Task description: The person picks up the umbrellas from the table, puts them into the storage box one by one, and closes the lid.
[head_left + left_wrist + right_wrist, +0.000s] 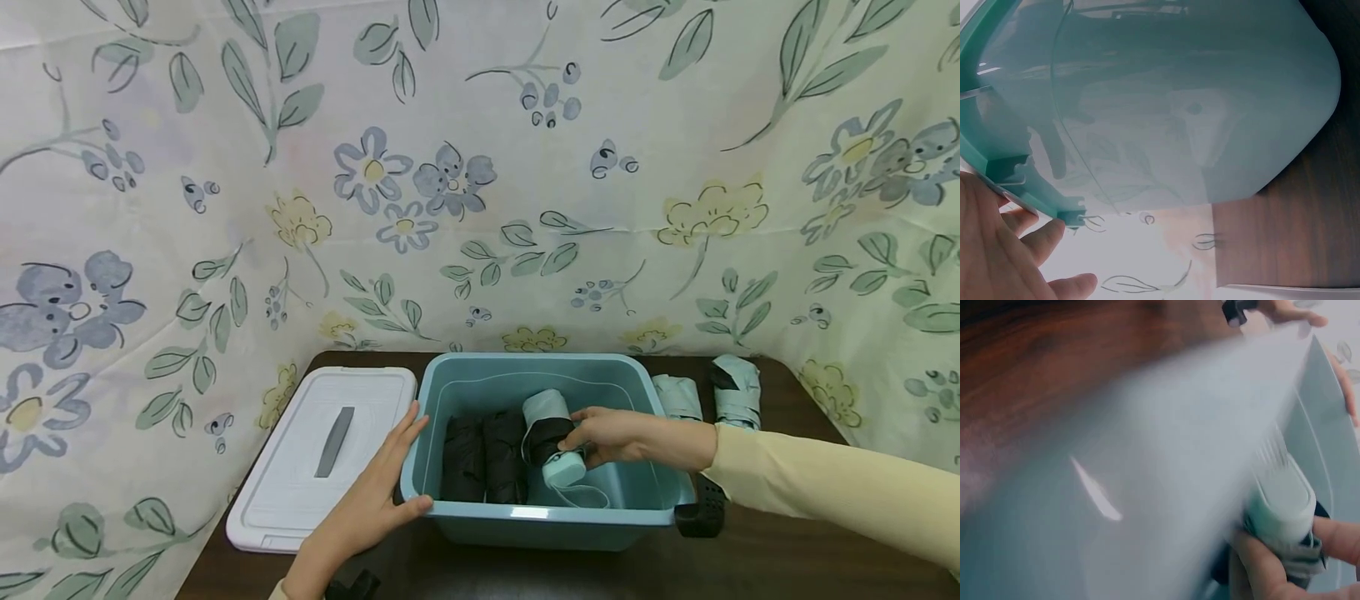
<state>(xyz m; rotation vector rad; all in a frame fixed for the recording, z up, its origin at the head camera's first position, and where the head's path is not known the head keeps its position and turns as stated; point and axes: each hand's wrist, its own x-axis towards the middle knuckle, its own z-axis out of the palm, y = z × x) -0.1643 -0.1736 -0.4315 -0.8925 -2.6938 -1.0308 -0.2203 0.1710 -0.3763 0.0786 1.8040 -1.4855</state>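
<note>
My right hand (611, 435) reaches over the right rim of a blue-green plastic bin (525, 515) and grips a pale mint folded umbrella (546, 406) near its handle. A black patch crosses the umbrella's middle; its mint handle (1285, 497) points toward me, with a strap loop hanging from it. Two black folded umbrellas (462, 462) (505, 458) lie side by side in the bin, left of the mint one. On the bin's left rim, my left hand (367, 500) rests with fingers extended; the left wrist view shows those fingers at the rim.
A white lid (300, 467) with a grey handle lies left of the bin on the dark wooden table (780, 542). Two more pale mint folded umbrellas (677, 397) (738, 392) lie beyond my right forearm. Floral cloth (480, 167) hangs behind and at both sides.
</note>
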